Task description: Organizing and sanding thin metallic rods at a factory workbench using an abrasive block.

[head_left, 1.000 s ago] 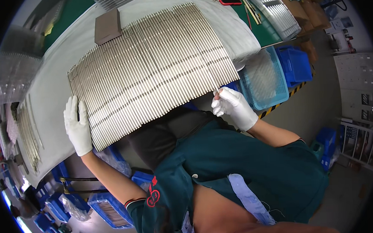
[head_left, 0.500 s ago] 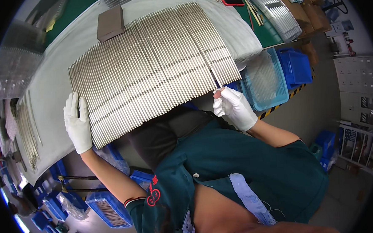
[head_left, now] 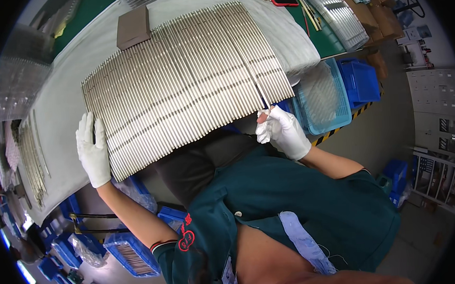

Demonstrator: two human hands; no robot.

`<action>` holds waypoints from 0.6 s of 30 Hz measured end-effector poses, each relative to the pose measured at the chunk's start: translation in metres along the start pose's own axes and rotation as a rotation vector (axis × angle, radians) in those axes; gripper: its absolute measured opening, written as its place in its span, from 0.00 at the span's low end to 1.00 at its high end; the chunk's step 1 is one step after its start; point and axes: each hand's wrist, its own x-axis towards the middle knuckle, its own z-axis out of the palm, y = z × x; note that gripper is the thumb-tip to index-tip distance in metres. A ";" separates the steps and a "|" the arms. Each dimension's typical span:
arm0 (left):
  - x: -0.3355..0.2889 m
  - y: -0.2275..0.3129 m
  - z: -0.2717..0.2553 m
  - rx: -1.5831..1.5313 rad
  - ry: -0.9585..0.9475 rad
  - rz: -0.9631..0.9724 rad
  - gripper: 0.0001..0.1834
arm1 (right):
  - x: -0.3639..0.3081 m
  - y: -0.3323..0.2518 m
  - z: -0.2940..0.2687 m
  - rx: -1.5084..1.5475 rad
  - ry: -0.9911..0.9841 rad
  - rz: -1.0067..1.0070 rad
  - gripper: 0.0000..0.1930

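1. In the row of metal rods (head_left: 183, 85), the split near the right end has opened: a second ago it was barely a line, and now a dark gap shows at the edge nearest the person.
2. The right hand (head_left: 287, 132) has shifted slightly left and toward the body since half a second ago.

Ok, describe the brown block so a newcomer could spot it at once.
Find the white-covered table and the broad row of slim, shiny rods on it. At the row's far edge, left of its middle, sits the brown block. It's matt and chunky, unlike the thin, gleaming rods beside it.
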 end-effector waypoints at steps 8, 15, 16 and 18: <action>0.000 0.001 -0.001 -0.016 -0.004 -0.022 0.23 | -0.003 0.002 -0.001 -0.087 -0.020 -0.029 0.24; -0.001 -0.002 0.001 0.006 0.002 -0.002 0.23 | -0.004 0.010 -0.010 -0.117 -0.125 -0.077 0.25; -0.001 -0.003 0.000 0.012 0.002 0.007 0.23 | -0.002 0.012 -0.012 -0.117 -0.120 -0.090 0.25; -0.001 -0.002 -0.001 0.024 -0.001 0.022 0.23 | 0.001 0.015 -0.015 -0.135 -0.115 -0.107 0.26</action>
